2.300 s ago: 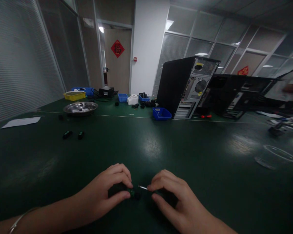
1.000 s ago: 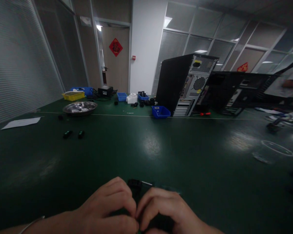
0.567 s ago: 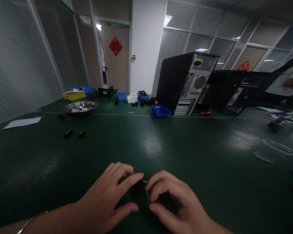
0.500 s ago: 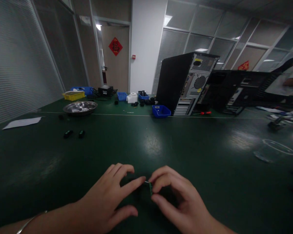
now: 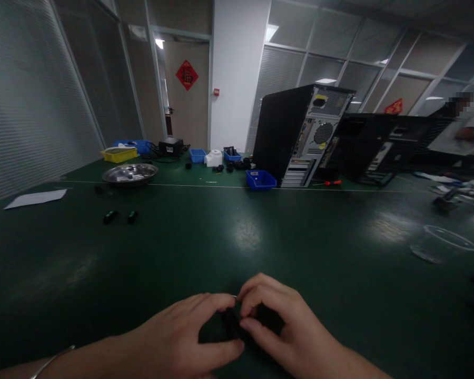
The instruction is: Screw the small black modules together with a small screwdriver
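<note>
A small black piece (image 5: 231, 322) is between my two hands, low in the middle of the view. My left hand (image 5: 189, 329) has its index finger and thumb on either side of this piece, gripping it. My right hand (image 5: 278, 321) is curled at the right end of the piece, its fingers and thumb pinched close together; what they hold is too small and dark to tell. A thin pale bit (image 5: 234, 297) shows between the index fingertips of both hands.
Two small black-and-green parts (image 5: 110, 216) (image 5: 132, 216) lie at left, before a metal dish (image 5: 130, 175). A blue bin (image 5: 260, 180) stands beside a computer tower (image 5: 300, 137). A clear round container (image 5: 442, 245) is at right. Another person stands far right.
My left hand has moved right and closed its thumb and index finger round the black piece. My right hand has shifted slightly left; the green part at its fingertips no longer shows.
</note>
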The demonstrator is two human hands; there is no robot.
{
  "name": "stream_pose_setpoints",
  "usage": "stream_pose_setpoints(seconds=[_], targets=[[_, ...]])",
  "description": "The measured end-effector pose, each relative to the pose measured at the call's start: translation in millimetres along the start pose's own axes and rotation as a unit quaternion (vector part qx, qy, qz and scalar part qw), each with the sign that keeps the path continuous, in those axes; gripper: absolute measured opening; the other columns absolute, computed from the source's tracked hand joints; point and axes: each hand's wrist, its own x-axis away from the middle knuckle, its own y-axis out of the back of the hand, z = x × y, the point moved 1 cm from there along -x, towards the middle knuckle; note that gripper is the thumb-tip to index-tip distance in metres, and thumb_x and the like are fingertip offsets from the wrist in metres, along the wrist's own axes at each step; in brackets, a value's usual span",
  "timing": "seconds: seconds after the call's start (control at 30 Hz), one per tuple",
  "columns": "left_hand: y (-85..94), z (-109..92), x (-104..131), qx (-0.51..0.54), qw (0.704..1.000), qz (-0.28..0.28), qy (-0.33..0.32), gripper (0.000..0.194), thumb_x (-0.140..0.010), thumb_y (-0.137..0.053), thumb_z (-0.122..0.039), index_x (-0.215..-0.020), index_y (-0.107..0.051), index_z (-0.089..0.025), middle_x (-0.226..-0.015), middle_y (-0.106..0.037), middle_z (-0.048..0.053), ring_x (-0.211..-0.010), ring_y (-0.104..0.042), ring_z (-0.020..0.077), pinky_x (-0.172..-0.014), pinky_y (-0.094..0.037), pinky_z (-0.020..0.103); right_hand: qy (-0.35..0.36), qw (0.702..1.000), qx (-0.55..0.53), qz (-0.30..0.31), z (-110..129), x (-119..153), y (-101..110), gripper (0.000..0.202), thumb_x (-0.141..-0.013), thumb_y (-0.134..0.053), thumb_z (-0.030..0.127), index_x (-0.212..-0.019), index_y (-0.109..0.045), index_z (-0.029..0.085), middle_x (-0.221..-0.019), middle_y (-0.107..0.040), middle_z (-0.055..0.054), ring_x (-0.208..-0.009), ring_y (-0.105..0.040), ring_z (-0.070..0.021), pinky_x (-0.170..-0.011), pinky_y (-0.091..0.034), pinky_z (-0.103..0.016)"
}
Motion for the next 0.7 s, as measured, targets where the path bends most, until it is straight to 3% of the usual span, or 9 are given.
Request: stream_pose_setpoints(seconds=[0.27,0.7], targets=[[-3.3,-1.3,-0.3,-0.065,0.997,-0.031,-0.022,0.039,-0.089,-0.072,-0.023,-0.126,-0.062,-0.026,-0.128,-0.062,0.013,-0.099,-0.07,0.0273,-0.084,-0.062,0.036,0.021,0.996,0.07,0.052,1.5,0.9,-1.7,0.014,-0.087,-0.066,0.007,-0.091,-0.065,0.02,-0.097,-0.07,-0.002,-0.092,-0.063,-0.0183,-0.084,-0.042,-0.033],[-3.4,-1.1,1.4,-0.092,0.995,-0.032,-0.029,0.035,-0.093,-0.068,-0.027,-0.128,-0.062,-0.026,-0.134,-0.06,0.017,-0.11,-0.068,0.0305,-0.085,-0.063,0.038,0.05,0.989,0.111,0.078,2.5,-0.4,-1.8,0.013,-0.09,-0.068,0.01,-0.098,-0.07,0.02,-0.097,-0.074,-0.001,-0.092,-0.063,-0.0181,-0.084,-0.038,-0.034]])
